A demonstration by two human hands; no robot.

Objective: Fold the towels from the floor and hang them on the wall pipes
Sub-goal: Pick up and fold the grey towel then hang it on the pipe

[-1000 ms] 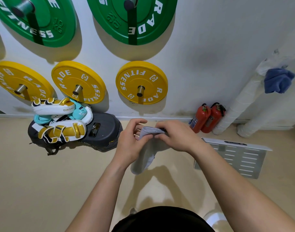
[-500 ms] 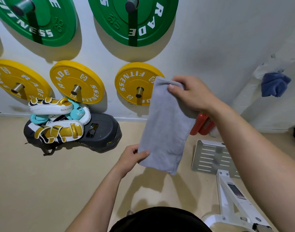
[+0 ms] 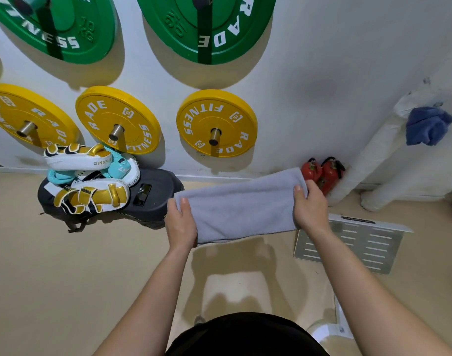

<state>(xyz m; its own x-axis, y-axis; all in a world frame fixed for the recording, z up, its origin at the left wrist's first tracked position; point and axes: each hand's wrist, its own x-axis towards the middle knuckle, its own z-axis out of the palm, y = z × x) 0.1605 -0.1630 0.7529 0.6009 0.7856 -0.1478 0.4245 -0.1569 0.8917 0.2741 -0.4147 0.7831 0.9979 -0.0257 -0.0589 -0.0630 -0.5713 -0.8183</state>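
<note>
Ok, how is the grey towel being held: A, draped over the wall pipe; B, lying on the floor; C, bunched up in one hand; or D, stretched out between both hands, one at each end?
D: the left hand grips one end of the grey towel and the right hand grips the other, with the cloth spread out between them.

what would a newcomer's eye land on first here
A grey towel held stretched between the left hand and right hand fills the centre. On the wall behind hang yellow weight plates below green weight plates, and a blue towel is draped on the white pipe at far right.
</note>
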